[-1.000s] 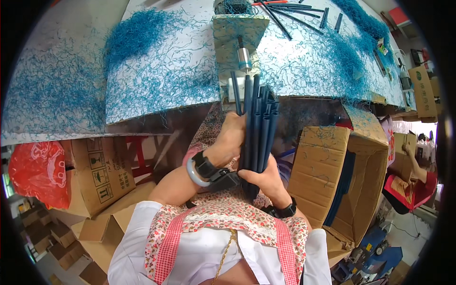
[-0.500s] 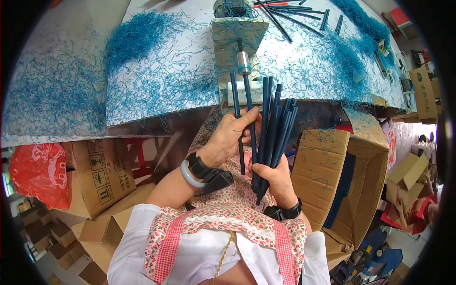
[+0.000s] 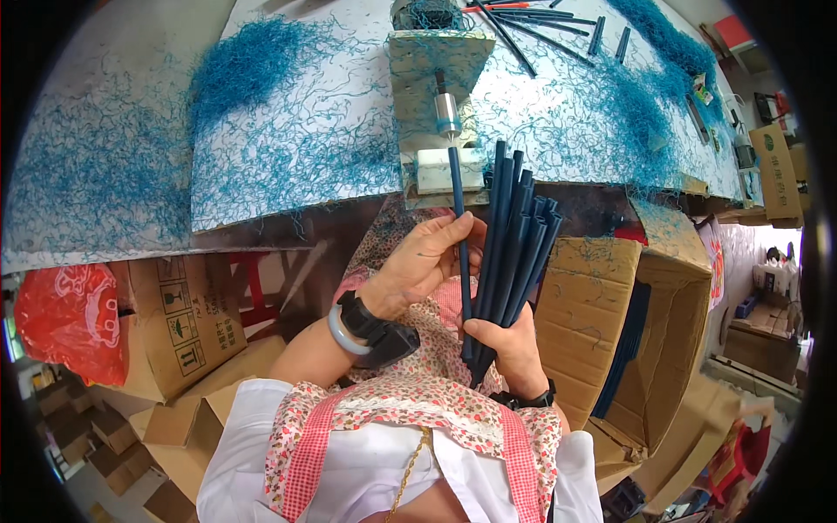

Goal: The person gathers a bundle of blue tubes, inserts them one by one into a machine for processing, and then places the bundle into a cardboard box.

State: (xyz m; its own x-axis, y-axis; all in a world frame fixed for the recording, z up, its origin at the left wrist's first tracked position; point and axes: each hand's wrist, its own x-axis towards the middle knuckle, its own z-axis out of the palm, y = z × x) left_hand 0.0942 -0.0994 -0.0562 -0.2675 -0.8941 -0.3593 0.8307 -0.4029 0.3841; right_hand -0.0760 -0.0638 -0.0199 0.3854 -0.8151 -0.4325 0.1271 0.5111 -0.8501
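In front of my apron, my left hand (image 3: 427,266) is closed, its thumb and fingers pinching one slim dark blue rod (image 3: 458,187). The rod's upper end is just below a shiny metal chuck (image 3: 446,113), over a white block (image 3: 436,173) at the table's near edge. My right hand (image 3: 513,349) is wrapped round the lower part of a bundle of several dark blue rods (image 3: 516,235), which fan out upward. The pinched rod's lower end reaches down beside the bundle's base, close to the right thumb.
Curly blue shavings (image 3: 248,74) cover the white table (image 3: 340,131). More rods (image 3: 549,30) lie at the back. An open carton (image 3: 580,305) with dark rods inside stands right; another carton (image 3: 187,322) and a red bag (image 3: 74,318) are left. A person in red (image 3: 741,458) is far right.
The rod at the chuck has come down out of it. A second rod by my left hand no longer shows there. The bundle has shifted slightly right. The person at far right has moved.
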